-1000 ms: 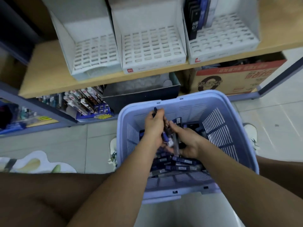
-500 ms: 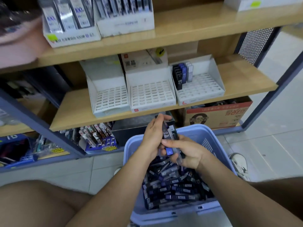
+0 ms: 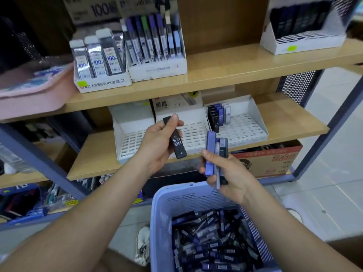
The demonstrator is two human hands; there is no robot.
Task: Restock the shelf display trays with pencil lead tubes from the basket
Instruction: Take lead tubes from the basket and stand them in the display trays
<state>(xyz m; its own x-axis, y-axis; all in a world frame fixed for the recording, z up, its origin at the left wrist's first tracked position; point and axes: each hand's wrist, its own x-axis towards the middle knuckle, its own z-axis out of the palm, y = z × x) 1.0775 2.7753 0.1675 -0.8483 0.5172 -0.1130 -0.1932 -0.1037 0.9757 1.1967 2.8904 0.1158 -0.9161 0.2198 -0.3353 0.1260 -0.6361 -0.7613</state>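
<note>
The left hand (image 3: 157, 143) grips 1 black HB 0.5 lead tube (image 3: 177, 142), label up — likely to check its size — in front of the white middle tray (image 3: 194, 132). The right hand (image 3: 227, 175) clutches spare tubes (image 3: 210, 143) above the full basket (image 3: 163, 195).

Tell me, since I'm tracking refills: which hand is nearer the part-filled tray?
Right: right hand is before the part-filled tray; left hand is farther left, before the middle tray.

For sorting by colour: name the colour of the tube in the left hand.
Black tube with white lettering, in the left hand; head view.
</note>
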